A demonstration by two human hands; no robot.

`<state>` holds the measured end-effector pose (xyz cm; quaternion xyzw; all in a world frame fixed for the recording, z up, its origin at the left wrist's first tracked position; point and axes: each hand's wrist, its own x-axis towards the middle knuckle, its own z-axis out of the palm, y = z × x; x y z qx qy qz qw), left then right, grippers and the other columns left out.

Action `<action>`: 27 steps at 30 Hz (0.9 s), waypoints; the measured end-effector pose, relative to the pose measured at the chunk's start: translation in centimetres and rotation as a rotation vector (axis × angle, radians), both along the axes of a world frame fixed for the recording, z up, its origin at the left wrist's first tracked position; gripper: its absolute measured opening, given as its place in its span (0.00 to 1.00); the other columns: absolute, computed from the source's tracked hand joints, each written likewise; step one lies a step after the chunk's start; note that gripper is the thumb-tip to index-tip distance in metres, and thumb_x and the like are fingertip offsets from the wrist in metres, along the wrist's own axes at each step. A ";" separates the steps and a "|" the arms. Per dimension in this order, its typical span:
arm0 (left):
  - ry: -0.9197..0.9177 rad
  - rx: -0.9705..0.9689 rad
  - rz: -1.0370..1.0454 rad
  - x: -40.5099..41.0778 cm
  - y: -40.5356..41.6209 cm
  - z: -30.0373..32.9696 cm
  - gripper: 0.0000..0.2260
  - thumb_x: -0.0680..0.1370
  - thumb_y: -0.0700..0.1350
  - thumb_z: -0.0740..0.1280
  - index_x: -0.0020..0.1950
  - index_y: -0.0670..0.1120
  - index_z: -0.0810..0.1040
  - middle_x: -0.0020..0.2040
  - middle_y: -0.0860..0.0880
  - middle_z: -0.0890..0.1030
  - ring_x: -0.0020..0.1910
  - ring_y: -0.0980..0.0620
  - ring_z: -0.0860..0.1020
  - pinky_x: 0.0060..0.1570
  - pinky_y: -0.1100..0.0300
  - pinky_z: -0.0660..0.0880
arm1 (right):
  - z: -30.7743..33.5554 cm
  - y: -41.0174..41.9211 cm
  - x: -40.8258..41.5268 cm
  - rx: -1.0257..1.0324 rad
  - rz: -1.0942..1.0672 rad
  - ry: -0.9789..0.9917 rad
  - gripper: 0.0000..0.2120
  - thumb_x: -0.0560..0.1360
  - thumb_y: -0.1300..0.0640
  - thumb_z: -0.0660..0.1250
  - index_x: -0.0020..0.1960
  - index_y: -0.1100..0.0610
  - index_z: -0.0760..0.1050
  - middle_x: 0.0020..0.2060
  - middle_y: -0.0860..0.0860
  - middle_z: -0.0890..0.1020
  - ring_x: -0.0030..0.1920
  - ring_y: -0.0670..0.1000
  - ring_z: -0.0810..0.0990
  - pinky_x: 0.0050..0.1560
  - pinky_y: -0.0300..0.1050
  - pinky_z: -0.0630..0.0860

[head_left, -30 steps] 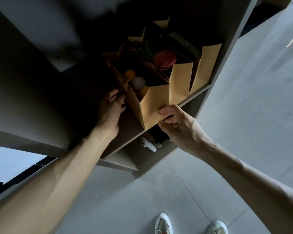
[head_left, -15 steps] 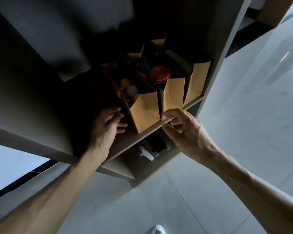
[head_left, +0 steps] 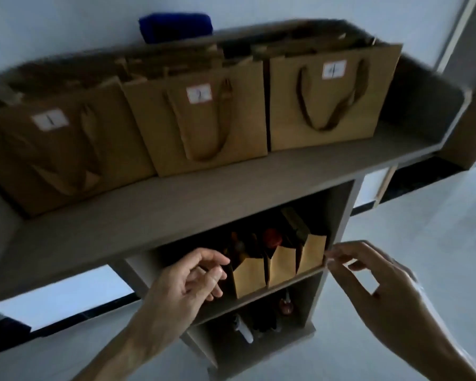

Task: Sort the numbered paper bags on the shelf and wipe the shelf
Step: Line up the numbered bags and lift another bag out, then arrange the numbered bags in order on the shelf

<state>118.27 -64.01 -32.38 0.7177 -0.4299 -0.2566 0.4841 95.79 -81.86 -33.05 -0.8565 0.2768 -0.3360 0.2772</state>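
Left hand (head_left: pixel 188 281), fingers loosely curled and holding nothing, hovers at the middle shelf's (head_left: pixel 283 287) front edge, just left of three small paper bags (head_left: pixel 282 264). Right hand (head_left: pixel 368 276), released, thumb and forefinger nearly pinched, sits just right of them. On the top shelf (head_left: pixel 204 199) stand bags labelled 1 (head_left: pixel 50 149), 2 (head_left: pixel 204 116) and 4 (head_left: pixel 330 94), bare board in front; blue cloth (head_left: pixel 176 26) behind.

You have three numbered paper bags (head_left: pixel 206 125) on the top shelf (head_left: pixel 204 204), three more bags (head_left: pixel 279 266) below, one blue cloth (head_left: pixel 175 26), two hands (head_left: pixel 184 284).
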 end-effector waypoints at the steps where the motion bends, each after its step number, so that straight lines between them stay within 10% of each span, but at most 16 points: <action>1: -0.009 -0.001 -0.017 -0.6 0.0 1.8 0.06 0.78 0.47 0.65 0.51 0.58 0.79 0.45 0.49 0.82 0.41 0.51 0.82 0.47 0.57 0.79 | 1.7 -0.2 -0.4 -0.015 0.004 -0.025 0.06 0.76 0.56 0.70 0.49 0.45 0.79 0.45 0.34 0.81 0.49 0.34 0.78 0.34 0.19 0.67; 14: -0.329 -0.177 -0.083 -4.2 1.7 24.2 0.09 0.77 0.49 0.65 0.53 0.62 0.77 0.44 0.56 0.82 0.44 0.51 0.82 0.42 0.61 0.79 | 25.0 -3.2 -1.4 -0.205 0.132 -0.316 0.06 0.72 0.55 0.68 0.47 0.47 0.79 0.47 0.38 0.81 0.46 0.34 0.80 0.41 0.21 0.71; 27: -0.435 -0.261 0.134 2.0 4.4 27.0 0.07 0.77 0.47 0.66 0.52 0.57 0.80 0.44 0.55 0.83 0.43 0.51 0.83 0.41 0.59 0.81 | 28.2 -4.5 7.2 -0.197 0.324 -0.282 0.09 0.74 0.50 0.65 0.53 0.48 0.78 0.53 0.34 0.79 0.52 0.34 0.79 0.50 0.25 0.73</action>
